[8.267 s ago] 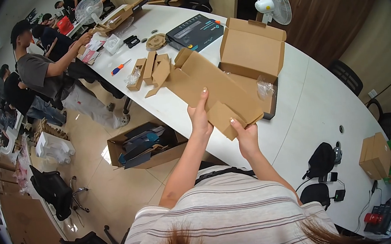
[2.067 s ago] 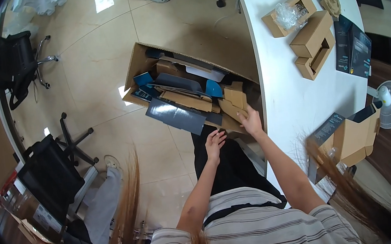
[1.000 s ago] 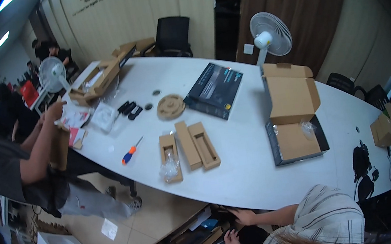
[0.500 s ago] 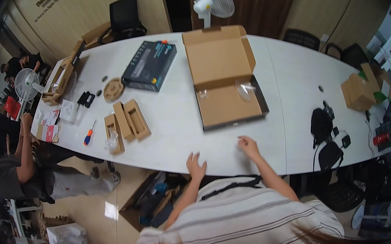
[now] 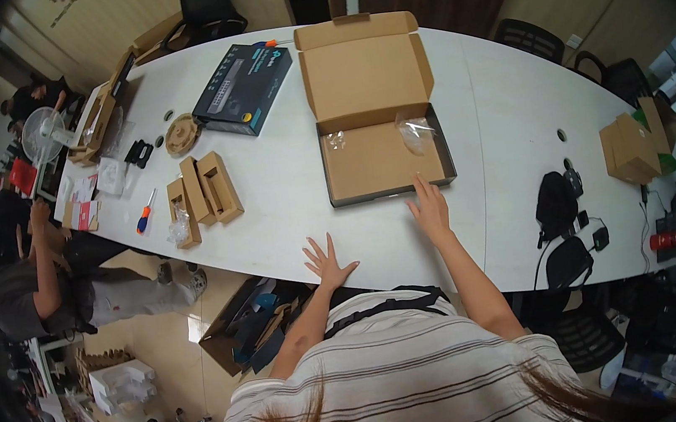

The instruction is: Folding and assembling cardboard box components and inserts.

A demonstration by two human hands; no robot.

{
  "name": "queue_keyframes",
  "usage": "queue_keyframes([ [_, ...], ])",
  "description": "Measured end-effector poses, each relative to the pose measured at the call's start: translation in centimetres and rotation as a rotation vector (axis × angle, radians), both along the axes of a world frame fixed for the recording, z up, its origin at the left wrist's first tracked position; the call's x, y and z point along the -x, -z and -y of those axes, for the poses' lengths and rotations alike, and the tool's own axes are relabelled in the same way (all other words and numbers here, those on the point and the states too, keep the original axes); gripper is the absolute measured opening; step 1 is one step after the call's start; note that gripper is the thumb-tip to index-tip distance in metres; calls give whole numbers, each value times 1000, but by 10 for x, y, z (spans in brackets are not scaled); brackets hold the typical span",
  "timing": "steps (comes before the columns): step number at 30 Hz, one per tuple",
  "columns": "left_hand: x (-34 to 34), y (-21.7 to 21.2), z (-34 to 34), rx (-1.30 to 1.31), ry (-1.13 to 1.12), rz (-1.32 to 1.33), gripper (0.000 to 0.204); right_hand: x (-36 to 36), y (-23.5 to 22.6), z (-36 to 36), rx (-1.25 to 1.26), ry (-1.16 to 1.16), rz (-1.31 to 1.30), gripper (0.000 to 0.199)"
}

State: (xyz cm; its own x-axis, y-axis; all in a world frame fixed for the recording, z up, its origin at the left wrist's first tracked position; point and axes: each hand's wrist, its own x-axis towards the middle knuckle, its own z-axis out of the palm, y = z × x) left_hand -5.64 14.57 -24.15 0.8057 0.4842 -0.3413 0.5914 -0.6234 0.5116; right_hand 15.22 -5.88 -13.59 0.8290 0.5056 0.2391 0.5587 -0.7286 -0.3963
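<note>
An open cardboard box (image 5: 370,198), brown inside and dark outside, lies before me with its lid folded back. A crumpled clear plastic bag (image 5: 415,132) sits in its right part, and a smaller piece of clear plastic (image 5: 336,140) in its left part. My right hand (image 5: 431,210) reaches to the box's front edge, fingers stretched out and holding nothing; whether the fingertips touch the edge I cannot tell. Near the table's front edge, my left hand (image 5: 328,264) is open with fingers spread and nothing in it.
Left on the white table (image 5: 270,211) are a dark printed box (image 5: 245,89), cardboard inserts (image 5: 213,188), a screwdriver (image 5: 146,213) and a round brown piece (image 5: 182,135). A black bag (image 5: 555,205) and cartons (image 5: 631,148) are at right. Another person (image 5: 27,291) stands at left.
My right hand has moved forward to the box's front edge, its fingers stretching out. My left hand has spread its fingers and shifted slightly left. The whole view has shifted a little.
</note>
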Motion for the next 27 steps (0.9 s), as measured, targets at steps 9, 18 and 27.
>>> queue_keyframes([
  [9,2,9,-14,-6,-64,102,103,9,28,-6,22,-14,82,29],
  [18,-6,-13,-61,-79,-368,307,77,28,16,-6,-113,64,-30,25],
  [27,-43,-47,-217,-478,-538,40,78,41,14,30,-52,-5,-82,39],
])
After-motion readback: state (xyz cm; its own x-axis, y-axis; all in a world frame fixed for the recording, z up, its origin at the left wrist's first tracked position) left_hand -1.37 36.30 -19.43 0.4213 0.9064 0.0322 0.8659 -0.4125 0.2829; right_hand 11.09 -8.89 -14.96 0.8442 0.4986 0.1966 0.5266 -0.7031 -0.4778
